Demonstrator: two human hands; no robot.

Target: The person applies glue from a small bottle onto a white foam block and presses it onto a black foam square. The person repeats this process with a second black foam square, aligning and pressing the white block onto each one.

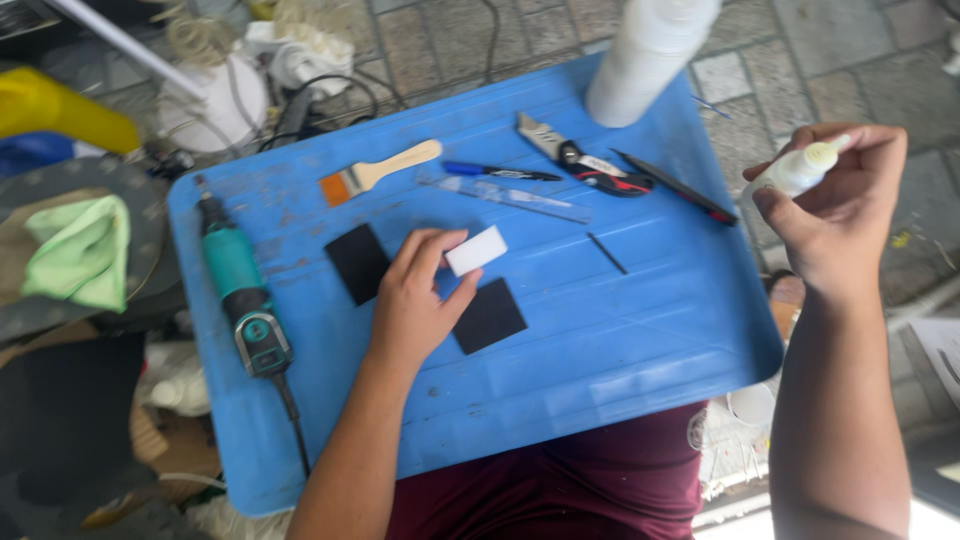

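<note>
My left hand (415,300) pinches a small white rectangular block (476,250) over the blue tray (620,350) on my lap. Two black square pieces lie on the tray, one (357,262) to the left of the hand and one (489,315) just right of it, partly under my fingers. My right hand (840,215) is raised off the tray's right edge and grips a small white squeeze bottle (797,172) with a pale nozzle pointing up right.
On the tray lie a teal rotary tool (240,290) with cord at left, a wooden-handled brush (378,172), a blue pen (500,172), a clear ruler (520,197), a utility knife (585,160), a thin black stick (607,253). A white cylinder (648,55) stands at the far edge. Green cloth (80,250) lies left.
</note>
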